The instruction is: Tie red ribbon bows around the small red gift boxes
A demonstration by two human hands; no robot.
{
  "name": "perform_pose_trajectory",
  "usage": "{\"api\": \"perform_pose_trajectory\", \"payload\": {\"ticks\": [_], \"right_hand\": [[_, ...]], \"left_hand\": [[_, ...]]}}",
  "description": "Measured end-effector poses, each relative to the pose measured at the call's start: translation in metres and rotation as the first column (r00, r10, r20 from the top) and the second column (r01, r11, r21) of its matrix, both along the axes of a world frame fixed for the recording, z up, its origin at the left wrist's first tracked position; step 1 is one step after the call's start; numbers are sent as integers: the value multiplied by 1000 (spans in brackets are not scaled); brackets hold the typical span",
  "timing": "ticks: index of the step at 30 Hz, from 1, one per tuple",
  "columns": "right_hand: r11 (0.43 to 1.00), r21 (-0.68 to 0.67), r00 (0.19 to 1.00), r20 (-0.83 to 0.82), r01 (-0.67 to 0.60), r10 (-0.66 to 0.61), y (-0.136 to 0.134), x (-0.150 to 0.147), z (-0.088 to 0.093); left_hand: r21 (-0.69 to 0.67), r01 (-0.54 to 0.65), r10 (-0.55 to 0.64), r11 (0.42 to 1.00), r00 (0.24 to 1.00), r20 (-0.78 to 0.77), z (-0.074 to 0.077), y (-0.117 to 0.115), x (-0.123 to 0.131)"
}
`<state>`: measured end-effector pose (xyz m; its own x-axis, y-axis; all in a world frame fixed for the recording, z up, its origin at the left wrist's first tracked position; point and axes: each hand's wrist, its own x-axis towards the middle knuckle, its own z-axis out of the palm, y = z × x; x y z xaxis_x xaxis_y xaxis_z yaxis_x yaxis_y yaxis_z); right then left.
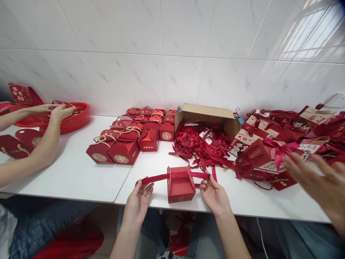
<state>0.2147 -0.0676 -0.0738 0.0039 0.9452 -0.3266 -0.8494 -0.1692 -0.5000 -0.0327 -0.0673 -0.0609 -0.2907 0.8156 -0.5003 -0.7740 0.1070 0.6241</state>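
A small open red gift box (181, 187) stands at the near edge of the white table (81, 172). A red ribbon (175, 176) is threaded through its two sides and stretched level. My left hand (139, 201) pinches the ribbon's left end. My right hand (214, 194) pinches its right end beside the box. Both hands are closed on the ribbon.
Several finished red boxes (129, 138) stand behind to the left. A cardboard box (207, 117) spills loose red ribbons (201, 145). Flat red cartons (272, 144) are piled at right, where another person's hand (320, 183) reaches. A person's arms (40, 144) work at a red basin (72, 120) far left.
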Motion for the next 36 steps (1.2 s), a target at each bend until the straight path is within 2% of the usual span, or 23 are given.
{"api": "perform_pose_trajectory", "payload": {"ticks": [5,10,13,15,20,24,28,32,36], "right_hand": [[999,46,987,160,-14,7,-3,4,-11],[999,-27,999,46,19,-17,-2,11,-28],[993,-91,993,-89,72,-80,-1,8,-28],[986,-117,984,-122,116,-130,0,6,-25],[974,-103,978,-21,203,-206,2,5,-14],[951,78,925,223,299,-308,5,9,9],[886,334,769,455,321,-450,10,14,45],[846,505,590,634,174,-500,17,14,88],[787,617,532,668,-6,-520,26,5,128]], "left_hand": [[-30,2,-1,1000,1000,24,-9,0,1],[-73,9,-9,997,1000,5,-12,1,3],[-77,3,-7,997,999,-53,-12,0,3],[-64,-7,0,998,994,-109,-11,0,2],[70,-112,124,991,972,-201,3,-1,-4],[255,-100,181,962,932,-314,30,-2,-6],[404,-3,212,915,856,-472,66,-3,-3],[500,125,245,857,754,-609,100,5,4],[505,321,173,801,683,-710,128,18,17]]}}
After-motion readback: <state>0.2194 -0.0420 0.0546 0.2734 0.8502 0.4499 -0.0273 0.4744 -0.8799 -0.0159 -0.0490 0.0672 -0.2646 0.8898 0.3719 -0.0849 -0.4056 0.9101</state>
